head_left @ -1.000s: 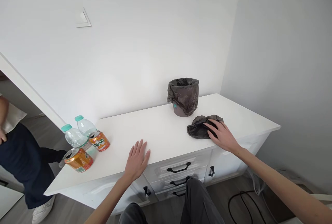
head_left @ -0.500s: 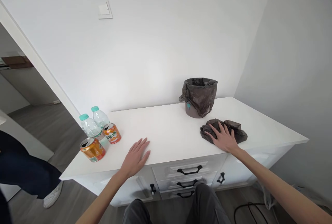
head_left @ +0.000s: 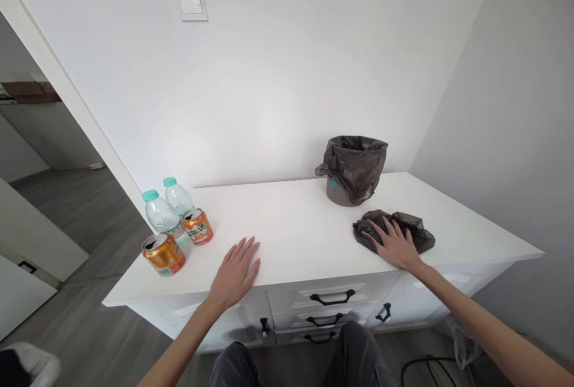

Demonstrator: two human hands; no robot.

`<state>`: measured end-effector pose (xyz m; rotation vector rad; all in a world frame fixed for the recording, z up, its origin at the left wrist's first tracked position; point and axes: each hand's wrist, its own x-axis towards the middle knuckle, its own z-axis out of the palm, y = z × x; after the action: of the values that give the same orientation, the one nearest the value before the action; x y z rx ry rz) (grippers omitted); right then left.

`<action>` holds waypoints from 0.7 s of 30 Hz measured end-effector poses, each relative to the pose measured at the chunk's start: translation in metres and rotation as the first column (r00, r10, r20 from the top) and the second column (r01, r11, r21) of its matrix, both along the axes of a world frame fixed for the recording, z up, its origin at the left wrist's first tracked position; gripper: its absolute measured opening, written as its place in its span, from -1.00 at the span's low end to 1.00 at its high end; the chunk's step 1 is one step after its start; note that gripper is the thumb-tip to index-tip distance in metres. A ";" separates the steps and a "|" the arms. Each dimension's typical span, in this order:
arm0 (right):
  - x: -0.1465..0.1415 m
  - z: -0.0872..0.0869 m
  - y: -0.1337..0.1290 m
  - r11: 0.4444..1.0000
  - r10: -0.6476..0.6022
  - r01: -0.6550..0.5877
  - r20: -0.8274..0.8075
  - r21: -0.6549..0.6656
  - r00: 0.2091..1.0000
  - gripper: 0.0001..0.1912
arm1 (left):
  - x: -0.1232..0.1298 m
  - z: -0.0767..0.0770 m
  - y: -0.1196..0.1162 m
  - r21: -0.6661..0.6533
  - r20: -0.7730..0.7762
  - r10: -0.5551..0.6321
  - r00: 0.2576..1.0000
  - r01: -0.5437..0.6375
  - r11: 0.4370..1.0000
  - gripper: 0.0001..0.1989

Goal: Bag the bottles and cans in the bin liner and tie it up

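Note:
My left hand (head_left: 234,273) lies flat near the front edge of the white cabinet top (head_left: 287,219), fingers stretched out, holding nothing. Spread over a crumpled dark plastic bag (head_left: 419,235) is my right hand (head_left: 397,244), its palm down and fingers apart. Behind that bag stands a small trash bin (head_left: 339,194) lined with a dark bag (head_left: 359,168) folded over its rim. To the left of my left hand are two opened orange drink cans (head_left: 198,226) (head_left: 164,254). Two clear plastic bottles (head_left: 160,215) (head_left: 178,197) with mint-green caps stand upright behind them.
Drawers with black handles (head_left: 332,298) are below the top. A light switch (head_left: 194,4) is on the wall. At the lower left shows a person's white shoe (head_left: 38,363). A black cable (head_left: 426,363) lies on the floor at right.
The other person's dark-trousered leg has mostly left the view at left, leaving a blurred shoe. The view has shifted slightly. Both my hands stay where they were on the cabinet top and bag.

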<state>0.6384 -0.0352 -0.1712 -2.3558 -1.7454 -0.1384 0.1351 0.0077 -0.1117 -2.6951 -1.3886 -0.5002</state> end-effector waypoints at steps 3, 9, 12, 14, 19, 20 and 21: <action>0.001 -0.003 0.000 1.000 0.002 -0.002 0.011 0.002 1.000 -0.20 | -0.001 0.000 -0.001 0.006 0.013 -0.008 1.000 0.008 1.000 -0.47; 0.002 -0.005 0.000 1.000 0.009 -0.009 0.020 0.009 1.000 -0.21 | -0.001 -0.001 -0.002 0.001 0.026 -0.005 1.000 0.005 1.000 -0.47; 0.001 -0.005 0.000 1.000 0.012 -0.012 0.007 0.026 1.000 -0.23 | -0.001 -0.002 -0.002 0.010 0.033 -0.009 0.999 0.009 1.000 -0.47; 0.000 -0.004 -0.001 0.999 0.016 -0.016 -0.016 0.038 1.000 -0.24 | -0.001 -0.002 -0.002 0.009 0.034 -0.010 0.999 0.010 1.000 -0.47; -0.004 0.003 -0.007 0.992 0.040 -0.025 -0.114 0.127 0.993 -0.26 | -0.001 0.000 -0.004 -0.005 0.023 -0.003 1.000 0.003 1.000 -0.47; -0.004 0.005 -0.009 0.986 0.049 -0.028 -0.124 0.164 0.991 -0.27 | -0.001 0.000 -0.004 -0.003 0.026 -0.004 1.000 0.004 1.000 -0.47; -0.005 0.006 -0.010 0.978 0.062 -0.035 -0.126 0.206 0.990 -0.28 | -0.001 0.000 -0.004 0.000 0.030 -0.005 1.000 0.005 1.000 -0.47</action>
<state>0.6330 -0.0455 -0.1649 -2.1262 -1.6411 -0.1424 0.1345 0.0035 -0.1122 -2.7022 -1.3893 -0.5428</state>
